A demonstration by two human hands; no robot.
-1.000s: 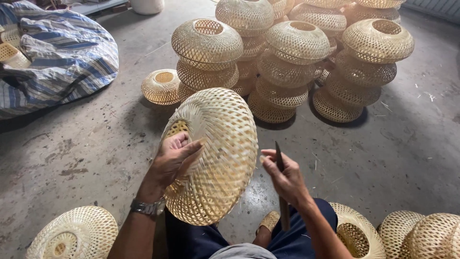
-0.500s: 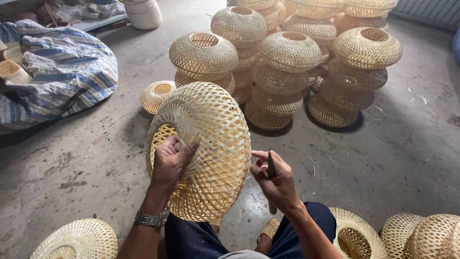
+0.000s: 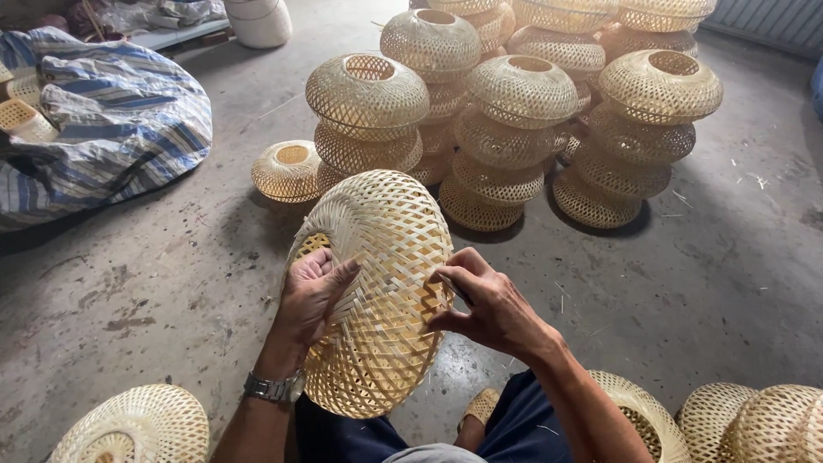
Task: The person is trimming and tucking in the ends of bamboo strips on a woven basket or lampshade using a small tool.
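Two hands worked one woven bamboo shade, held tilted on edge above the lap at near centre. Left hand, wristwatch on its wrist, was cupped over the shade's left rim, thumb laid across the weave, fingers curled toward the opening. Right hand was clenched around a thin dark tool, its tip pressed against the shade's right flank; blade or awl, I could not tell, since the fingers hid most of it. Compared with a second before, the right hand had moved from just beside the shade, tool held upright and apart, to touching the weave; the shade itself had turned a little toward the tool. I judged that the trimming or tucking of a strip end had begun at that spot, not yet finished. Far centre stood stacks of finished shades, several high, with a single small one on the floor to their left. Far left lay a blue striped sack, a white bucket beyond it. Near left sat another shade; near right, more shades, one close beside the right forearm. Concrete floor carried scattered bamboo slivers.
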